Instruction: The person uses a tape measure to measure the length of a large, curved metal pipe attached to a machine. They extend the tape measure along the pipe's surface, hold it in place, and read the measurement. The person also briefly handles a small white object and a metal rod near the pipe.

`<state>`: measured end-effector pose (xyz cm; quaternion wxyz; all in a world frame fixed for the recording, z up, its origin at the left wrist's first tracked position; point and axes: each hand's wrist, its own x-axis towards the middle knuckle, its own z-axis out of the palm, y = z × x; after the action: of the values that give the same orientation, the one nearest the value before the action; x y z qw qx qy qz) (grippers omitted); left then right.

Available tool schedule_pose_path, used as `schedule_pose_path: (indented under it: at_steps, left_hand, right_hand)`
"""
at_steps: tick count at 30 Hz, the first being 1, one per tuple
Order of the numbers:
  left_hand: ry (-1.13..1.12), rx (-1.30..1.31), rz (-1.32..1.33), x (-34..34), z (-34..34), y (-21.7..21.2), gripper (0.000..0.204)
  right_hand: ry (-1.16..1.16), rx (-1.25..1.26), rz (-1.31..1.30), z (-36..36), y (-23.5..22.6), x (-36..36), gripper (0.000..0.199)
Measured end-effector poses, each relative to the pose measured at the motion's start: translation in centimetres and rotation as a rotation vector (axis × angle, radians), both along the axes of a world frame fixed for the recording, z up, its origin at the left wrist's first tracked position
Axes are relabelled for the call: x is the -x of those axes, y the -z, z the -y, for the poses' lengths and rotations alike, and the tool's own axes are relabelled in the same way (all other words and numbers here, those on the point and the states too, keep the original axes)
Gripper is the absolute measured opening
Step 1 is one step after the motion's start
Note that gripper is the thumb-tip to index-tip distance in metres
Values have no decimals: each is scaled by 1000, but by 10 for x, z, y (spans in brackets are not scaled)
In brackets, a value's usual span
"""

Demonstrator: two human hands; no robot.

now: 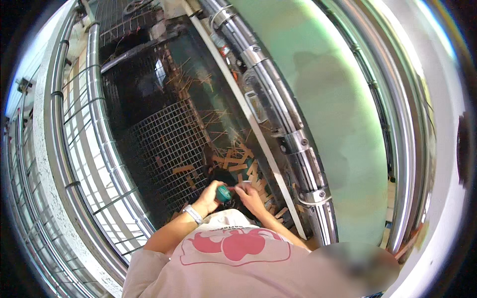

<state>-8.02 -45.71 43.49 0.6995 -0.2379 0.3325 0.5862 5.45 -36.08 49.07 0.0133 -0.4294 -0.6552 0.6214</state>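
In front of my chest, my left hand (pixel 211 197) is wrapped round a small green round object (pixel 223 194). Its exact kind is too small to tell. Just to the right, my right hand (pixel 251 195) is closed in a pinch close to it. A small reddish bit shows between the hands, and what the right fingers hold is not clear. On my left wrist sits a pale watch (pixel 193 214). Below the hands, many flat tan strips (pixel 236 161) lie scattered on a dark surface.
Left of the hands lies a metal grid (pixel 169 134) over a dark floor. Shiny steel rollers (pixel 107 114) run along the far left. To the right, a long pale rail (pixel 248 116), a thick metal shaft (pixel 278 92) and a wide light-green sheet (pixel 333 109) stretch away.
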Motion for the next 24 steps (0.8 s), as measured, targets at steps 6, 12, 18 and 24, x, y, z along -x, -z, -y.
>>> schedule_pose_path:
  at_steps: [6, 12, 18, 24]
  left_hand:
    - [-340, 148, -23, 87, -19, 28, 29]
    - [-418, 126, -143, 161, -58, 67, 25]
    - [249, -2, -270, 218, -72, 129, 24]
    - [853, -243, -338, 269, -126, 185, 33]
  right_hand:
    - [-390, 143, 94, -48, 52, 118, 41]
    - [-586, 249, 168, -121, 104, 201, 39]
    - [-617, 295, 296, -154, 146, 257, 27]
    - [-449, 319, 220, -170, 216, 256, 21]
